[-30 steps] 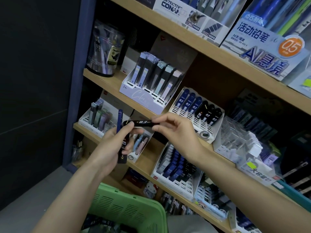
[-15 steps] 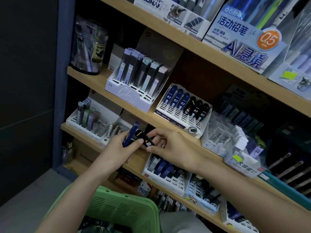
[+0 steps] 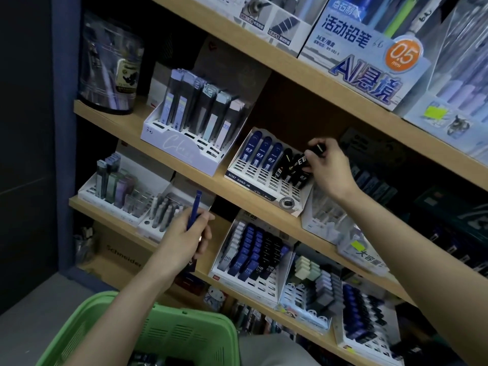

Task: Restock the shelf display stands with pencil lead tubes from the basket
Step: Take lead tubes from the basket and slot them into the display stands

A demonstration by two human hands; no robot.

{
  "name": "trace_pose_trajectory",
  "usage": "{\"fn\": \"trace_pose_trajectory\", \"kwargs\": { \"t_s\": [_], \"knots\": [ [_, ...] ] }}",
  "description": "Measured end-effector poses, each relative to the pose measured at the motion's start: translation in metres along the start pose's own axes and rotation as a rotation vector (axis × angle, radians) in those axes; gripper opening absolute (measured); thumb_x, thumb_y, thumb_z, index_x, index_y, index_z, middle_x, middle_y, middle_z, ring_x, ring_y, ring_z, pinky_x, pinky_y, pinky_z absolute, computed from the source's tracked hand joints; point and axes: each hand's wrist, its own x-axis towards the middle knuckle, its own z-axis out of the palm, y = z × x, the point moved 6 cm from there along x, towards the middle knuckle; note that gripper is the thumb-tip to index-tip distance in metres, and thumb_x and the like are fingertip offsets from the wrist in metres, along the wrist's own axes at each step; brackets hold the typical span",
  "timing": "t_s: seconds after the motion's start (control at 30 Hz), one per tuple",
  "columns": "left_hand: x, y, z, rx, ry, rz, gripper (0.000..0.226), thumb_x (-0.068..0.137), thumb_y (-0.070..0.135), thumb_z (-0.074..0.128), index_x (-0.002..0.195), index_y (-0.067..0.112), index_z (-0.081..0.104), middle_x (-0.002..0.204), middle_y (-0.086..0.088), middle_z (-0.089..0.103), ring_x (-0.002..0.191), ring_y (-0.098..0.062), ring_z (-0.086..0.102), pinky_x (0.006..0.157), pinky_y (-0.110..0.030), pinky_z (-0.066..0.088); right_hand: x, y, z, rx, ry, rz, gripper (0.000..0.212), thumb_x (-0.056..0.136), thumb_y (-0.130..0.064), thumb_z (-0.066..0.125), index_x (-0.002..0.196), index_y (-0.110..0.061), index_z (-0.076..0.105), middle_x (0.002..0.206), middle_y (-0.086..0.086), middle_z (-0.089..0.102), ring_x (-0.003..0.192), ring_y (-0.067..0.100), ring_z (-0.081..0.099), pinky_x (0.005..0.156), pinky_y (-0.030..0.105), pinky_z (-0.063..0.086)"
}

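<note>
Right hand [image 3: 328, 169] pinches a black tube [image 3: 314, 150] over the white stand [image 3: 260, 184]; left hand [image 3: 184, 240] grips a blue tube [image 3: 194, 208], above the green basket [image 3: 190, 332].

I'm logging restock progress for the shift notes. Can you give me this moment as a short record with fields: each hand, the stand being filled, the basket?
Right hand: pinches a black tube at the right end of the stand's back row
Left hand: grips a blue tube, held upright, not in any slot
Stand: white, slotted; back row holds three blue tubes, then black ones; front slots bare
Basket: green, below the left arm
Black tube seated: cannot tell
</note>
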Motion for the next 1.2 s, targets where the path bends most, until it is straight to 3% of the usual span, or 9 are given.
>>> {"fn": "trace_pose_trajectory", "kwargs": {
  "t_s": [0.13,0.27,0.43,0.63,0.77,0.83,0.93,1.2],
  "knots": [
    [0.003,-0.005,0.008,0.004,-0.038,-0.024,0.016,0.1,0.017,0.041,0.097,0.01,0.056,0.062,0.0,0.052,0.044,-0.009,0.043,0.043,-0.022,0.035,0.018,0.02,0.003,-0.149,0.012,0.028,0.026,0.095,-0.017,0.056,0.119,-0.006,0.053,0.109,0.011,0.061,0.093,0.025,0.062,0.086,0.036,0.053],
    [0.005,-0.007,0.009,0.007,-0.041,-0.037,0.017,0.1,0.017,0.04,0.097,0.01,0.055,0.062,-0.001,0.052,0.044,-0.009,0.043,0.044,-0.023,0.035,0.024,0.027,0.012,-0.14,-0.058,0.047,0.026,0.089,-0.011,0.064,0.114,-0.006,0.056,0.106,0.014,0.063,0.082,0.023,0.066,0.065,0.013,0.054],
    [0.008,-0.012,0.007,0.008,-0.033,-0.049,0.017,0.101,0.016,0.04,0.098,0.009,0.056,0.063,-0.002,0.051,0.043,-0.008,0.043,0.043,-0.021,0.035,0.028,0.027,0.012,-0.272,-0.103,-0.001,0.016,0.088,-0.013,0.066,0.1,-0.017,0.058,0.097,0.019,0.066,0.085,0.032,0.066,0.081,0.043,0.055],
    [0.01,-0.012,0.008,0.006,-0.034,-0.043,0.017,0.1,0.015,0.04,0.098,0.008,0.056,0.063,-0.003,0.051,0.042,-0.008,0.042,0.042,-0.021,0.035,0.025,0.029,0.018,-0.24,-0.2,-0.038,0.008,0.092,-0.011,0.059,0.1,-0.014,0.061,0.099,0.014,0.067,0.087,0.022,0.067,0.081,0.03,0.056],
    [0.01,-0.014,0.008,0.006,-0.036,-0.044,0.017,0.1,0.015,0.04,0.097,0.009,0.056,0.063,-0.003,0.051,0.041,-0.008,0.043,0.042,-0.021,0.035,0.026,0.024,0.012,-0.402,-0.131,-0.156,0.021,0.097,-0.018,0.052,0.113,-0.011,0.064,0.105,0.013,0.062,0.099,0.024,0.058,0.092,0.035,0.047],
    [0.01,-0.014,0.009,0.016,-0.038,-0.045,0.017,0.1,0.015,0.04,0.097,0.009,0.056,0.063,-0.003,0.051,0.042,-0.009,0.043,0.042,-0.022,0.035,0.027,0.023,0.008,-0.367,-0.083,-0.153,0.025,0.092,-0.017,0.059,0.116,-0.01,0.061,0.102,0.009,0.06,0.093,0.019,0.058,0.088,0.03,0.048],
    [0.011,-0.014,0.009,0.029,-0.039,-0.039,0.017,0.1,0.015,0.041,0.097,0.009,0.056,0.064,-0.003,0.052,0.043,-0.01,0.043,0.042,-0.022,0.036,0.027,0.024,0.006,-0.304,-0.057,-0.121,0.021,0.086,-0.015,0.068,0.104,-0.008,0.062,0.092,0.003,0.058,0.082,0.012,0.054,0.076,0.02,0.045],
    [0.012,-0.016,0.009,0.051,-0.041,-0.031,0.017,0.1,0.014,0.04,0.096,0.008,0.056,0.065,-0.005,0.052,0.042,-0.01,0.043,0.039,-0.02,0.035,0.028,0.025,0.013,-0.454,-0.084,-0.156,0.016,0.084,-0.017,0.07,0.095,-0.01,0.061,0.087,0.008,0.062,0.08,0.023,0.06,0.076,0.039,0.053]
  ]
}}
